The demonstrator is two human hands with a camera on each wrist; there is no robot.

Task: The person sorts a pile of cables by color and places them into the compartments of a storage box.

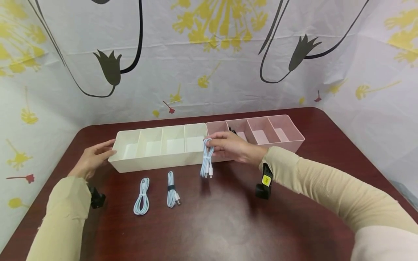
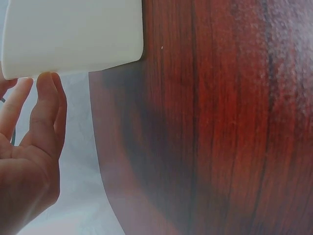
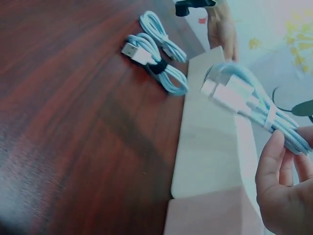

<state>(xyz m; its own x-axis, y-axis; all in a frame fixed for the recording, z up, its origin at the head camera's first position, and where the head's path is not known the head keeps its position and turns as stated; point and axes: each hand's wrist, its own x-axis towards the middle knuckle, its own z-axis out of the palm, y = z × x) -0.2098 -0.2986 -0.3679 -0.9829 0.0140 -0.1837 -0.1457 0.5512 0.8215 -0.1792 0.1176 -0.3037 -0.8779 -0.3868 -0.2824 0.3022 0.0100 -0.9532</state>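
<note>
My right hand (image 1: 228,145) pinches a light blue coiled cable (image 1: 207,159) near its upper end. The cable hangs in front of the right end of the white divided box (image 1: 163,161), its white connectors pointing down. In the right wrist view, a white band (image 3: 270,117) wraps this bundle. At the box's left end, my left hand (image 1: 93,159) touches the wall with extended fingers. Two more light blue cables lie coiled on the table: one (image 1: 142,197) at the left, and one with a black strap (image 1: 171,190) and a metal USB plug to its right.
A pink divided box (image 1: 289,145) stands end to end with the white one, partly behind my right hand. Something black (image 1: 232,130) shows in one of its compartments. The dark red table (image 1: 209,224) backs onto a patterned white curtain (image 1: 147,98).
</note>
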